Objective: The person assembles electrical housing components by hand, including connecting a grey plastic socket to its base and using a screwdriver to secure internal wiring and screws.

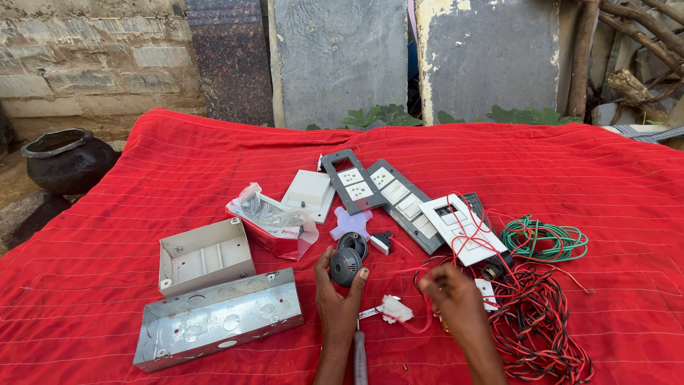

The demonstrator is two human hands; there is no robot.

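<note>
You're gripping the dark round fan regulator [347, 265] in your left hand [338, 299], just above the red cloth [142, 178], while your right hand [456, 303] is pinching a red wire [420, 324] near the small white part [395, 309]. Keep slack off the wire tangle [538, 321].

Surface: red quilted cloth [142, 164] | Left: long metal box [217, 319], small white box [205, 255], plastic bag [274, 222] | Centre: switch plates [388, 192] | Right: green wire coil [545, 239], red-black wire bundle [538, 321]
</note>
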